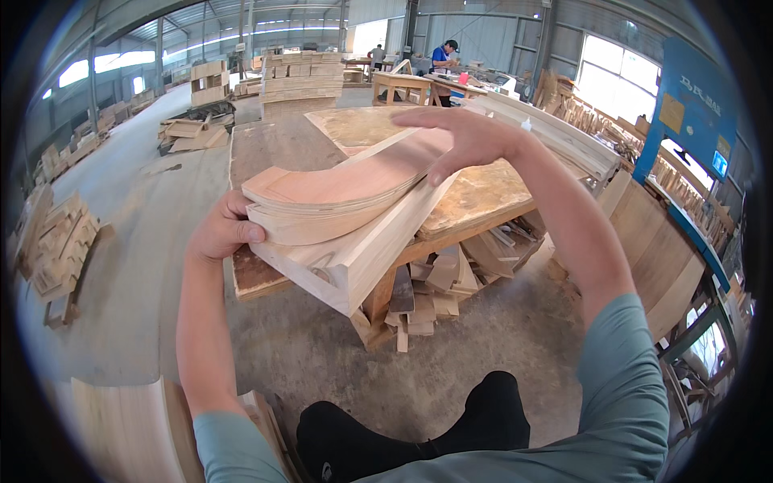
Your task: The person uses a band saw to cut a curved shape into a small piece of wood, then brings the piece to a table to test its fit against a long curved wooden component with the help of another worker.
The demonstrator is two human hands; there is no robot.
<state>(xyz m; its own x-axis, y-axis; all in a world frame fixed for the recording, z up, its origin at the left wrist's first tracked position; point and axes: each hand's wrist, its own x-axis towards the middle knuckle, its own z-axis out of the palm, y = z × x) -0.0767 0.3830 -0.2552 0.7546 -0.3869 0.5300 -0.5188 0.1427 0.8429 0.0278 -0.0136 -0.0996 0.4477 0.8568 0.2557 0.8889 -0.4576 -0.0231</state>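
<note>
A flat curved wooden template (354, 183) with layered plywood edges lies on a thick pale wooden plank (386, 241), which is tilted over the near edge of the worktable (475, 211). My left hand (221, 229) grips the left end of the template, its thumb against the near end and its fingers behind. At the far right end, my right hand (471, 138) spans the template, thumb on the near side and fingers over the far edge. The fingertips behind the pieces are partly hidden.
Wood offcuts (439, 286) are heaped below the table. A blue machine (684, 129) stands at the right, and stacked boards (302, 80) behind. Curved wooden pieces (129, 427) sit by my left arm. A person in blue (443, 60) works at a far bench.
</note>
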